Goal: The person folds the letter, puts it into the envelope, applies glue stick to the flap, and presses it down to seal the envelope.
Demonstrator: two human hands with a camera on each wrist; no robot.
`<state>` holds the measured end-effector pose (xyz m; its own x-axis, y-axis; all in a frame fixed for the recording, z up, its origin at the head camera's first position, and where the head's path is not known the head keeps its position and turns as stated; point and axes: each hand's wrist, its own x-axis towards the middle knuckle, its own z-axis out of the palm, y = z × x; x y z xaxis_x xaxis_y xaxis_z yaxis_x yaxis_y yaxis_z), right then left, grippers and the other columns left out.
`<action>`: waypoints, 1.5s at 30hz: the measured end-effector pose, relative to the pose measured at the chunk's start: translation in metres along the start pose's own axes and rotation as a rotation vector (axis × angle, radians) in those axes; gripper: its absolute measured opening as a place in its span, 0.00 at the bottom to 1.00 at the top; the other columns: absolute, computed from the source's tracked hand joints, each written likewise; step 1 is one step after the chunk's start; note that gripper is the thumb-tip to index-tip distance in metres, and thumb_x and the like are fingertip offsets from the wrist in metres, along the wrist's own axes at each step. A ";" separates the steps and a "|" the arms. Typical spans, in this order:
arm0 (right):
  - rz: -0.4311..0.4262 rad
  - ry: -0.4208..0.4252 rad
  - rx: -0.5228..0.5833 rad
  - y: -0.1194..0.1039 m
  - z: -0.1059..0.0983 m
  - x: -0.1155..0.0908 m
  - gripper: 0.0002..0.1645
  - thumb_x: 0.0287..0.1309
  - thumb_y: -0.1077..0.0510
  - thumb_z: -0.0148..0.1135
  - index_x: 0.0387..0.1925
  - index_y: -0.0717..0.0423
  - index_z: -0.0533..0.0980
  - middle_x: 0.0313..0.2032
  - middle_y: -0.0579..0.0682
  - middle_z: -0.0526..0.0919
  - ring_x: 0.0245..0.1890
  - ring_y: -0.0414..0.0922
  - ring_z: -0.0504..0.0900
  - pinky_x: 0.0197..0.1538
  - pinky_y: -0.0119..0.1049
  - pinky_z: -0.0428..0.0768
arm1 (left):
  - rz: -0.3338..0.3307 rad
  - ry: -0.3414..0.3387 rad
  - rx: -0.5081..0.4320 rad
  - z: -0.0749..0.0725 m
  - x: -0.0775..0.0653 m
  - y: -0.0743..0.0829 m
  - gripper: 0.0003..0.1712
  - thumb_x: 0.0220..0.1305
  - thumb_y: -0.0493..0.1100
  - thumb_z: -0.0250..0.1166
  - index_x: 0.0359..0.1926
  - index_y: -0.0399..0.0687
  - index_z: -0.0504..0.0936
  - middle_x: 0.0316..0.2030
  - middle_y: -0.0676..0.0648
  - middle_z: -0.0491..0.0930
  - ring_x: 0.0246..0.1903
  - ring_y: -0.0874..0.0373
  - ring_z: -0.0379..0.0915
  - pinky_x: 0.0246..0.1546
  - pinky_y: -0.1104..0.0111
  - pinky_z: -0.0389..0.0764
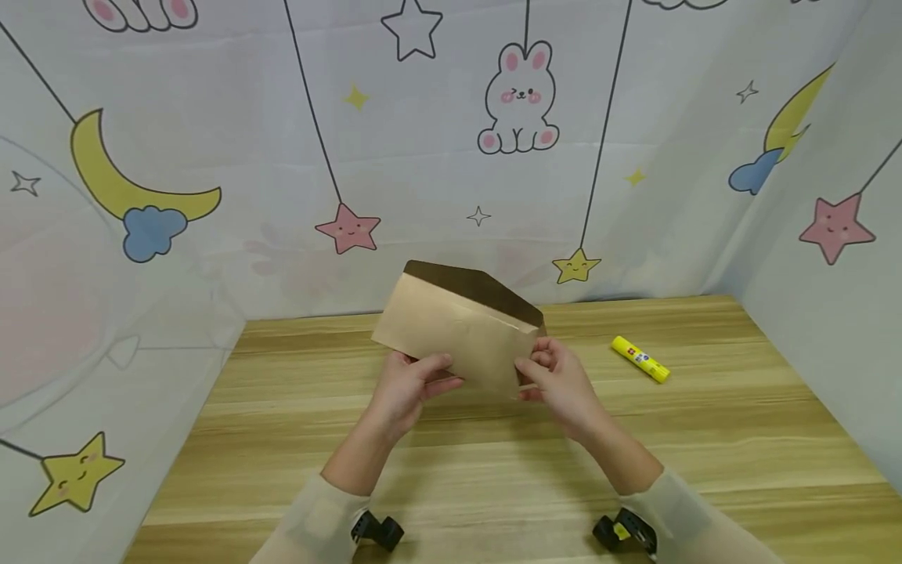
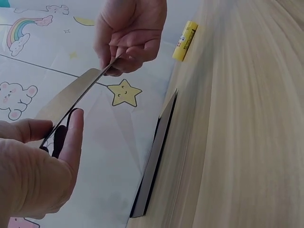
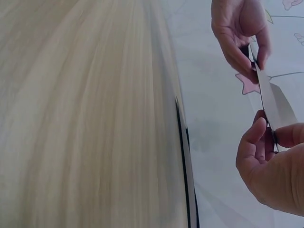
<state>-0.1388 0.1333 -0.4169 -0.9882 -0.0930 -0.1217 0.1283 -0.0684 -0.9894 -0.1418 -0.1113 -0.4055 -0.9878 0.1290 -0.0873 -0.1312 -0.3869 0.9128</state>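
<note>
A brown paper envelope point(image 1: 458, 329) is held tilted above the table, its dark-lined flap point(image 1: 479, 290) raised along the top. My left hand point(image 1: 412, 388) pinches its lower edge, thumb on the front face and fingers behind. At the lower right end my right hand point(image 1: 564, 384) grips it between thumb and fingers. The left wrist view shows the envelope point(image 2: 76, 90) nearly edge-on between both hands. Beyond the hands, a flat grey piece with dark edges point(image 2: 154, 161) lies on the table; the envelope appears to hide it in the head view, and its kind is unclear.
A yellow glue stick point(image 1: 640, 359) lies to the right of my right hand on the wood-grain table point(image 1: 296, 439). White cloth point(image 1: 437, 157) printed with stars, moons and a rabbit hangs behind the table and at both sides.
</note>
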 end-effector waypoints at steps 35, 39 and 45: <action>-0.070 -0.056 -0.566 0.014 -0.056 -0.016 0.31 0.65 0.65 0.69 0.66 0.65 0.70 0.42 0.57 0.79 0.21 0.47 0.80 0.24 0.36 0.80 | -0.054 0.089 0.888 -0.045 -0.020 -0.003 0.14 0.68 0.35 0.73 0.49 0.35 0.80 0.31 0.43 0.83 0.23 0.49 0.81 0.25 0.61 0.83; -0.056 -0.071 -0.654 0.015 -0.057 -0.018 0.30 0.64 0.63 0.70 0.64 0.67 0.71 0.42 0.55 0.80 0.20 0.46 0.80 0.23 0.36 0.79 | -0.071 0.074 0.917 -0.046 -0.021 -0.005 0.15 0.68 0.35 0.73 0.51 0.35 0.79 0.30 0.45 0.83 0.22 0.52 0.80 0.23 0.64 0.81; -0.032 -0.080 -0.808 0.016 -0.059 -0.020 0.29 0.62 0.59 0.74 0.60 0.67 0.75 0.39 0.51 0.82 0.31 0.44 0.78 0.33 0.37 0.78 | -0.090 0.027 0.926 -0.045 -0.025 -0.010 0.16 0.66 0.33 0.74 0.50 0.34 0.79 0.31 0.44 0.83 0.21 0.54 0.80 0.24 0.61 0.84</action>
<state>-0.1214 0.1924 -0.4350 -0.9775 -0.1755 -0.1166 -0.0299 0.6633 -0.7478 -0.1198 -0.1516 -0.4310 -0.9804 0.0970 -0.1717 -0.0996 0.5079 0.8556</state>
